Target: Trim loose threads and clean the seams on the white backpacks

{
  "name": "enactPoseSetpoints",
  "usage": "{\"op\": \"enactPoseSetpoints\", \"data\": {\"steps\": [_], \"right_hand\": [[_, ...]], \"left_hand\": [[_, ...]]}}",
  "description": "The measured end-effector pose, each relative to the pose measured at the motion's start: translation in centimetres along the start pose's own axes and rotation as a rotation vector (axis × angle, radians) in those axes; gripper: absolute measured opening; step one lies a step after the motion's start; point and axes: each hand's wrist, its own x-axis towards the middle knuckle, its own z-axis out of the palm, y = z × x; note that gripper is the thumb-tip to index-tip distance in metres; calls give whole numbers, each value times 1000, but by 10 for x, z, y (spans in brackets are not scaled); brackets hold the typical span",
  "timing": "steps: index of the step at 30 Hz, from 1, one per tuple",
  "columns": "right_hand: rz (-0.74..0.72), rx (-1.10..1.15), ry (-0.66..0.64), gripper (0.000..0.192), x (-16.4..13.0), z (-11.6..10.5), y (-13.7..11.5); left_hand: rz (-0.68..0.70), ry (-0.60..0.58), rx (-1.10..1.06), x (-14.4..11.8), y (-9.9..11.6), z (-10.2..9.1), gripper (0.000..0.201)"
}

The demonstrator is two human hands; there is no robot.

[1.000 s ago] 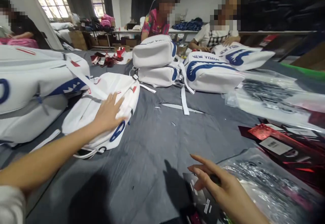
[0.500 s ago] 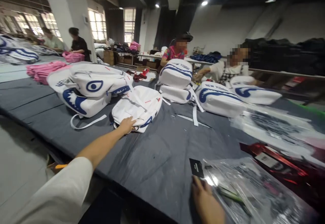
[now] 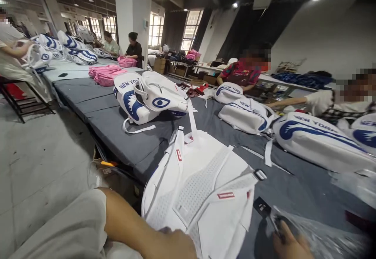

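Observation:
A white backpack (image 3: 205, 180) lies straps-up right in front of me, with perforated padding and red labels on its shoulder straps. My left hand (image 3: 176, 243) is closed at its near end, fingers curled and partly hidden. To the right, at the edge of a clear plastic bag (image 3: 323, 227), my right hand (image 3: 290, 241) has its fingers bent around a slim dark object too blurred to name. Just beyond those fingers is a black tag (image 3: 262, 207).
Stacked white backpacks (image 3: 160, 102) with blue eye prints stand farther left on the grey-covered table (image 3: 96, 118). More white backpacks (image 3: 317, 137) line the right side. Pink bags (image 3: 105, 75) lie beyond. Co-workers (image 3: 246, 71) sit across the table; others are farther off.
My left hand has drawn the backpack across the table toward me. The view has swung left. My right hand stays by the plastic bag, its fingers now around a dark object.

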Motion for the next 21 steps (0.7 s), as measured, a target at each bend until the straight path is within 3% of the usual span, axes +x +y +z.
{"op": "enactPoseSetpoints", "data": {"steps": [2, 5, 7, 10, 13, 16, 19, 21], "right_hand": [[-31, 35, 51, 57, -13, -35, -21], [-266, 199, 344, 47, -51, -93, -75], [-330, 193, 339, 43, -77, -112, -123], [-443, 177, 179, 34, -109, -104, -195], [-419, 173, 26, 23, -132, -80, -230], [-222, 174, -50, 24, -151, -72, -213], [-56, 196, -111, 17, -165, -84, -177], [4, 333, -125, 12, -170, -98, -168]], "left_hand": [[30, 108, -157, -2, -6, 7, 67], [-46, 286, -154, 5, -27, 26, 80], [-77, 336, -109, 13, -28, 54, 79], [-78, 364, -97, 16, -16, 103, 70], [-88, 376, -171, 4, -4, 129, 69], [-84, 387, -311, -12, 0, 111, 68], [-121, 456, -554, -18, -4, 66, 47], [-146, 471, -749, -12, -8, 37, 35]]}}
